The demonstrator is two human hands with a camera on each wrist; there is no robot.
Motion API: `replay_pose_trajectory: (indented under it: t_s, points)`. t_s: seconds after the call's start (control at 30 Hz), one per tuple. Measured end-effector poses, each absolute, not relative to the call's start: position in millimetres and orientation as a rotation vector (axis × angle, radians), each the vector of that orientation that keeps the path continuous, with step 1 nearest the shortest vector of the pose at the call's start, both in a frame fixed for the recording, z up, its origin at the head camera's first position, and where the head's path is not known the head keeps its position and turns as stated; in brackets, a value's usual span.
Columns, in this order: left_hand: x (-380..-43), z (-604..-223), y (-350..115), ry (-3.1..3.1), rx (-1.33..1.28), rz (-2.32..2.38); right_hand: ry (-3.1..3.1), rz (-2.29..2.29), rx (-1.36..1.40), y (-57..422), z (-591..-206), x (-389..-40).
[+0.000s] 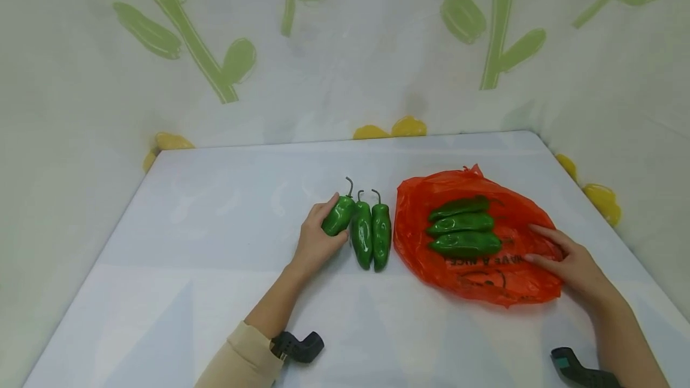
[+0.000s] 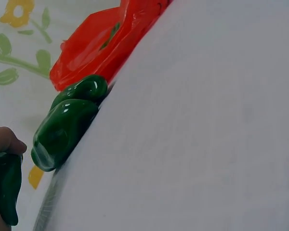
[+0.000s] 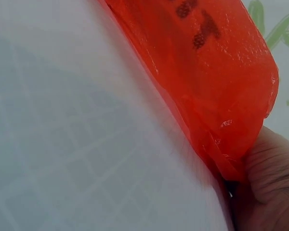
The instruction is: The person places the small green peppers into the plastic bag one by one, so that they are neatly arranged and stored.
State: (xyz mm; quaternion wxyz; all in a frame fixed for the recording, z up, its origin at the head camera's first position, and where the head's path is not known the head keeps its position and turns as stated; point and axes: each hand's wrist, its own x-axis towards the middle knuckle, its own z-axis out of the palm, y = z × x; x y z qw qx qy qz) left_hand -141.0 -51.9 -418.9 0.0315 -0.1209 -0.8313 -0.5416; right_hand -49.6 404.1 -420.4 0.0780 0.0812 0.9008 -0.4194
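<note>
My left hand grips a glossy green pepper between thumb and fingers, its curved stem pointing up. Just right of it, two more green peppers lie side by side on the table, stems away from me. A red plastic bag lies spread farther right, with three green peppers lying crosswise at it. My right hand touches the bag's right side, index finger and thumb extended and apart; its other fingers are hidden. In the right wrist view, the film of the bag partly covers the thumb.
The white table has a straight back edge and rounded far-right corner. Behind it hangs a pale cloth with green leaf and yellow flower patterns. Dark wrist devices sit on both wrists.
</note>
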Motion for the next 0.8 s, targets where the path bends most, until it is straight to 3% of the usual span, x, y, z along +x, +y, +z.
replay_pose_trajectory:
  t_s: [0.8]
  points:
    - [-132.6, -399.1, -32.7, -2.549, -0.680, -1.668, 2.714, -1.192, 0.279, 404.4, -422.8, -52.5]
